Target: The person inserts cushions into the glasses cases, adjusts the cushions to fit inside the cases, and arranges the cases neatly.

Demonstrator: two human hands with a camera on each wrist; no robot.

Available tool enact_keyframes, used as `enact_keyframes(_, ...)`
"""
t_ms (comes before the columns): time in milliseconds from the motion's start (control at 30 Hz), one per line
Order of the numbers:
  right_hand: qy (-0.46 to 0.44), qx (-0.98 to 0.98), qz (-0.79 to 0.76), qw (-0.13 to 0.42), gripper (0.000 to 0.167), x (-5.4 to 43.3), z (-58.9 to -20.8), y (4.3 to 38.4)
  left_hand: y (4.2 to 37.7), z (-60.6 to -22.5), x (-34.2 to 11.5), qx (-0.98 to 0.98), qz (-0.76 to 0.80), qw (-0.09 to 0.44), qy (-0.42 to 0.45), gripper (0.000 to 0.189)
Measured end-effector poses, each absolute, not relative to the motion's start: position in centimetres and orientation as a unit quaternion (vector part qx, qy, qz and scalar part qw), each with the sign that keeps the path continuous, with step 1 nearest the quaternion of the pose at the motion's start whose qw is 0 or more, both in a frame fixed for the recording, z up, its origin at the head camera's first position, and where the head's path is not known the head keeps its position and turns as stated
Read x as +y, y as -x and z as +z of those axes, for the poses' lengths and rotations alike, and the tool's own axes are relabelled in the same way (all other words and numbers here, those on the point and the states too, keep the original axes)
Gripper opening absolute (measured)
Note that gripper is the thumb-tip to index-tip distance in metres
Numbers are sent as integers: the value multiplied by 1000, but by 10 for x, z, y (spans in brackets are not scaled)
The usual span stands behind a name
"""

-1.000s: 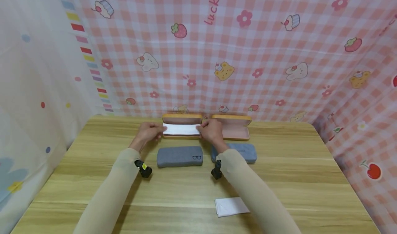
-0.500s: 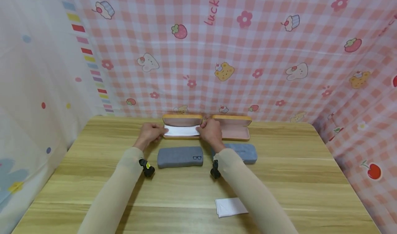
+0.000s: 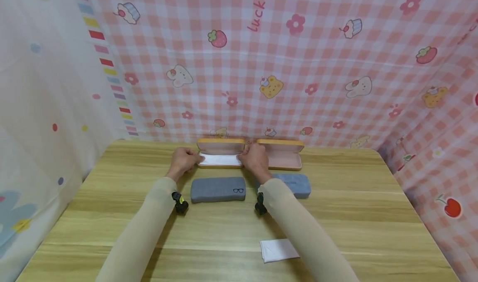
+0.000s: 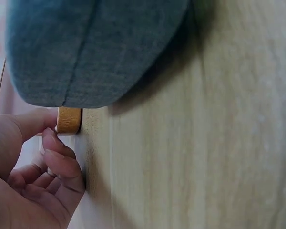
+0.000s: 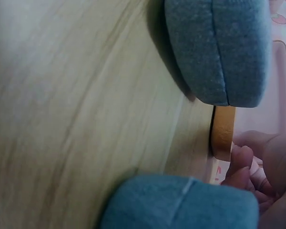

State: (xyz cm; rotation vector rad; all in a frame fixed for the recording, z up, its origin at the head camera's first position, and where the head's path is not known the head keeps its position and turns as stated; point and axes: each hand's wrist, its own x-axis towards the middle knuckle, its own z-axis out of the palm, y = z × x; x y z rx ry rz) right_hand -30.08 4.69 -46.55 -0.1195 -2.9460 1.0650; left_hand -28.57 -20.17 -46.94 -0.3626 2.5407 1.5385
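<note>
A folded white glasses cloth (image 3: pixel 220 159) lies lengthwise in the base of the left open glasses case (image 3: pixel 221 142), which has an orange-tan outside and a pink lining. My left hand (image 3: pixel 183 160) pinches the cloth's left end, thumb reaching in over the case rim. At the opposite end my right hand (image 3: pixel 254 159) pinches the cloth the same way. In the left wrist view my left hand (image 4: pixel 35 176) has its fingers curled against the case's end wall (image 4: pixel 68 120). In the right wrist view my right hand (image 5: pixel 262 174) sits at the other orange end (image 5: pixel 224 132). The cloth is hidden in both wrist views.
A second open glasses case (image 3: pixel 285 159) stands to the right, partly behind my right hand. In front lie a grey-blue closed case (image 3: pixel 218 190) with a glasses print and a lighter blue one (image 3: pixel 296 185). Another folded white cloth (image 3: pixel 278 250) lies nearer, partly under my right forearm.
The cloth has gone down from above the case's front edge into its base, with both hands on its ends. My left hand has shifted slightly right.
</note>
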Motion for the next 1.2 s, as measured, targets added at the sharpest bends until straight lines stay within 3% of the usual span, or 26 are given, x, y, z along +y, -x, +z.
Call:
enact_keyframes(267,0,-928,372,-3,33,56,-461,298,280,-469,-205,847,517,59,106,29)
enact_keyframes(533,-24,-920,389,-24,48,63,-448,291,276,-462,-209,838,531,61,112,34)
enact_keyframes(733,-20,-914,402,-53,41,63,-440,285,271,-454,-213,819,558,65,115,35)
enact_keyframes(933,-2,-888,449,-103,68,63,-435,280,270,-451,-212,794,592,59,124,39)
enact_keyframes(1200,19,-863,489,-125,74,60,-437,280,276,-453,-204,777,615,78,110,58)
